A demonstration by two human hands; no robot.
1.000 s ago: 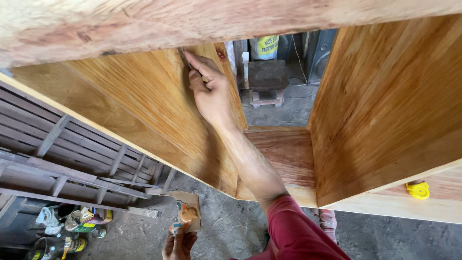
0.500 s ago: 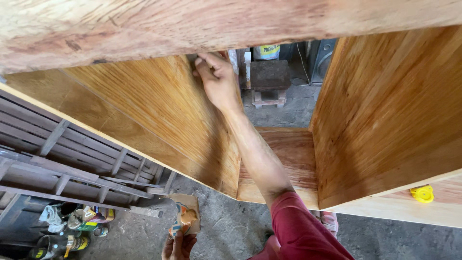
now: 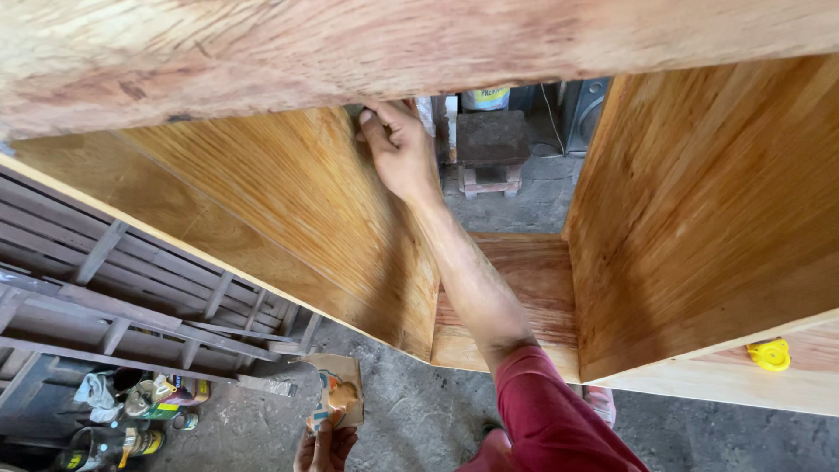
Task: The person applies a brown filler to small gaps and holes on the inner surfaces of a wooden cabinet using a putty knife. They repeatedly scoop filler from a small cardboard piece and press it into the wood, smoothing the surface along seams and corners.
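The wooden cabinet (image 3: 288,201) fills the view, open toward the camera. The right hand (image 3: 402,153) reaches deep inside, fingers curled against the left side panel's upper far corner; whether they pinch anything cannot be told. The left hand (image 3: 325,446), low near the concrete floor (image 3: 419,419), grips a cardboard scrap (image 3: 336,389).

Soft, even daylight fills the scene, brightest on the grey floor (image 3: 516,197) seen through the open back of the wooden cabinet (image 3: 699,218). Its varnished panels glow warmly without glare. The near top board (image 3: 350,44) is blurred; the lower left corner lies in dim shadow
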